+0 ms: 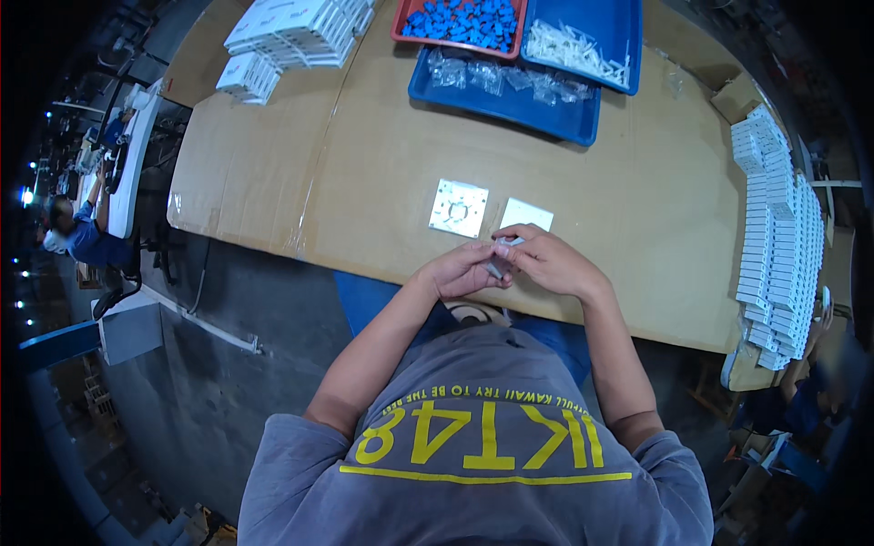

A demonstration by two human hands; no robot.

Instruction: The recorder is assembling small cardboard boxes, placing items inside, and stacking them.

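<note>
Cardboard-covered table (273, 173) in dim workshop; blue tray (510, 100), two white plates (460, 207) ahead. Left hand (464, 271) and right hand (546, 259) meet at table edge, fingers pinched narrow on small grey part (499, 259).

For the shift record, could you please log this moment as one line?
left hand: holds small part | right hand: holds same part | white plates: on table beyond hands | blue trays: far edge

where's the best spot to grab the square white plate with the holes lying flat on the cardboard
Probably by two opposite edges, coming straight down from above. The square white plate lies flat on the cardboard-covered table, its rim free on all sides, apart from the plain white plate beside it.
</note>
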